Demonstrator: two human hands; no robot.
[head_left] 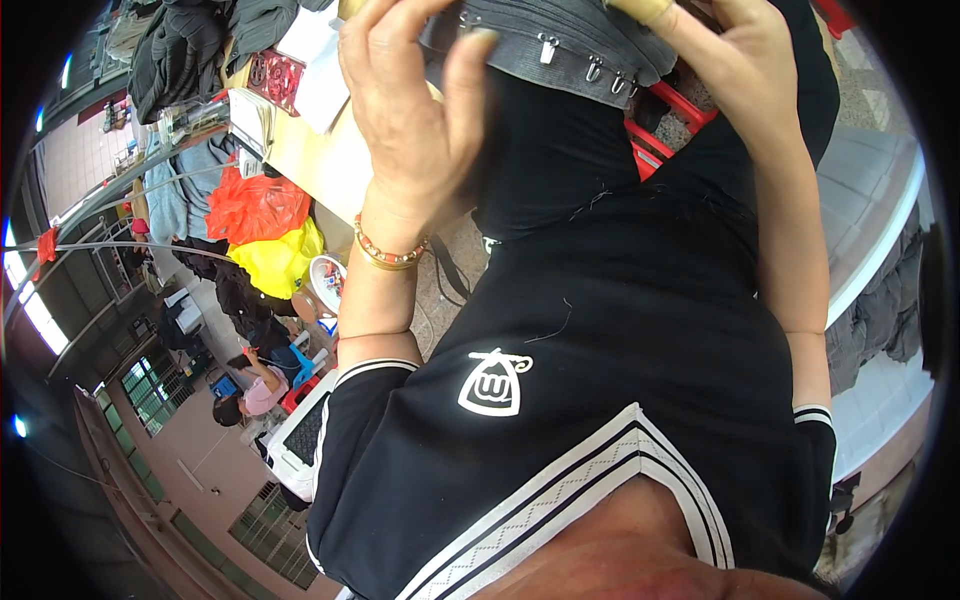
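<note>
A grey garment piece point(575, 45) with a band of small metal hooks point(548, 48) lies over my lap at the top of the head view. My left hand point(415, 115) is raised at its left side, thumb spread from the fingers, with nothing seen in it. Some of its fingertips run out of the picture. At the garment's right end is my right hand point(740, 70), its yellowish-covered digit point(640, 10) pressed onto the cloth and the other fingers bent. The top edge cuts off part of that grip.
A pale wooden table point(315, 160) stands at the left, with dark cloth piles point(180, 60) beyond. Red point(255, 205) and yellow plastic bags point(285, 258) are nearby. At right is a white round-edged surface point(865, 200). A person point(262, 390) sits farther left. Red stool parts point(655, 150) show below.
</note>
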